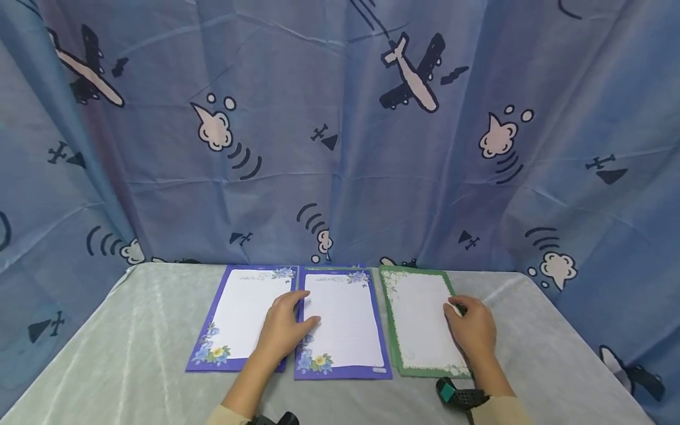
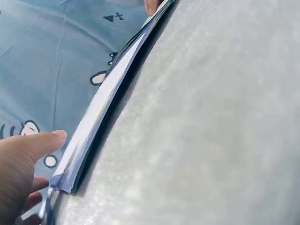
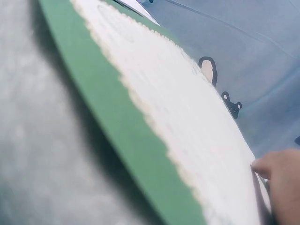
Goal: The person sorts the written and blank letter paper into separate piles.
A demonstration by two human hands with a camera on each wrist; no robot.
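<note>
Three sets of letter paper lie side by side in the head view. The left [image 1: 241,310] and middle [image 1: 347,324] ones have purple borders with blue and yellow flowers; the right-hand writing sheet [image 1: 422,319] has a green border. Over the gap between the purple ones is my left hand [image 1: 281,327], its thumb and forefinger spread apart at the middle set's left edge. In the left wrist view the thumb [image 2: 49,140] is straight beside the stack's corner. My right hand [image 1: 474,327] pinches the right edge of the green-bordered sheet; its fingers are partly hidden.
A pale grey cloth [image 1: 127,348] covers the table. Behind it hangs a blue curtain [image 1: 287,147] printed with aeroplanes and clouds. Green edges show behind the middle purple set. A dark wrist device [image 1: 462,395] is on my right wrist.
</note>
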